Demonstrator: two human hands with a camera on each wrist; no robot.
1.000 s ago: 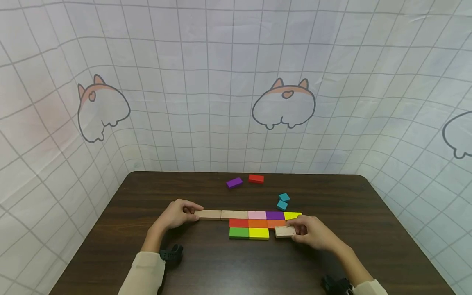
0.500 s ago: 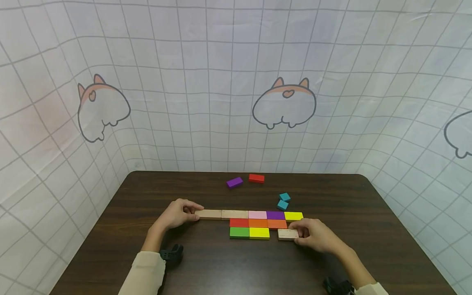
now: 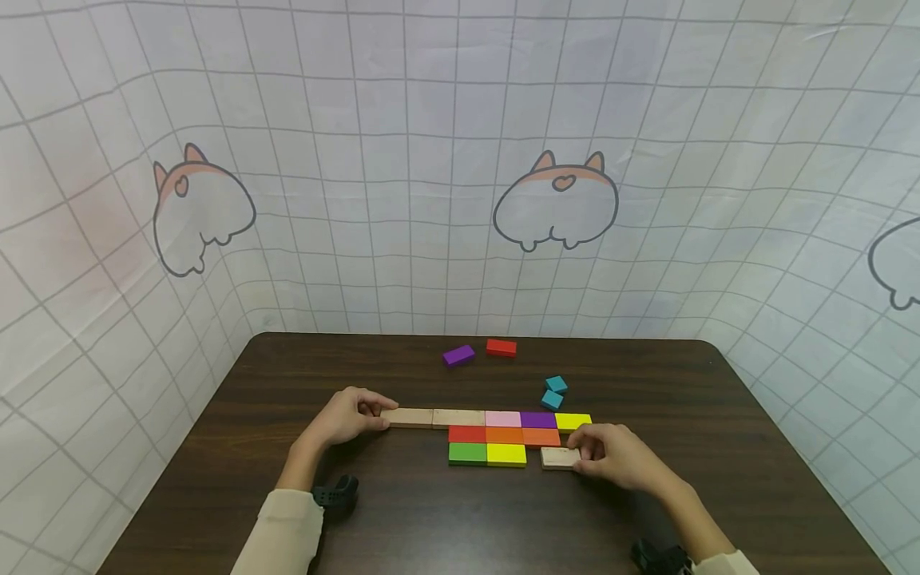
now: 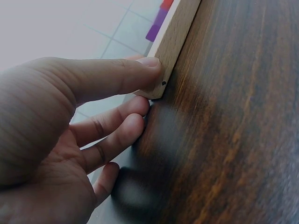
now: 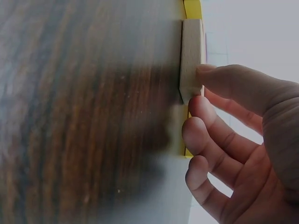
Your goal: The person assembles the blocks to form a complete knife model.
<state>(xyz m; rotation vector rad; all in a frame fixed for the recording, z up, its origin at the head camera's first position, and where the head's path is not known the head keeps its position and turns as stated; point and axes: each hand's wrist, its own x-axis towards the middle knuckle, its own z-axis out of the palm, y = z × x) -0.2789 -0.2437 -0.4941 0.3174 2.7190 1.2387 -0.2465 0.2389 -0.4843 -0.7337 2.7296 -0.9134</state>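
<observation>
My left hand (image 3: 348,417) pinches the left end of a plain wooden block (image 3: 408,418) lying flat on the table, thumb along its near side in the left wrist view. A second plain block (image 3: 458,418) continues that row, followed by pink (image 3: 502,419), purple (image 3: 538,420) and yellow (image 3: 573,421) blocks. In my right hand (image 3: 612,457) another plain wooden block (image 3: 558,458) is pinched by its right end, just right of a yellow block (image 3: 506,455) with a gap between them. The right wrist view shows the thumb on this block's near side (image 5: 190,56).
Red (image 3: 467,434) and two orange blocks (image 3: 504,435) form the middle row, with a green block (image 3: 468,454) starting the nearest row. Farther back lie loose purple (image 3: 458,355), red (image 3: 501,347) and two small teal blocks (image 3: 552,399). A gridded white cloth (image 3: 431,239) surrounds the table.
The right hand has shifted the wooden block slightly right and nearer, off the orange block's front edge, widening the gap to the yellow block. My left hand stays in place.
</observation>
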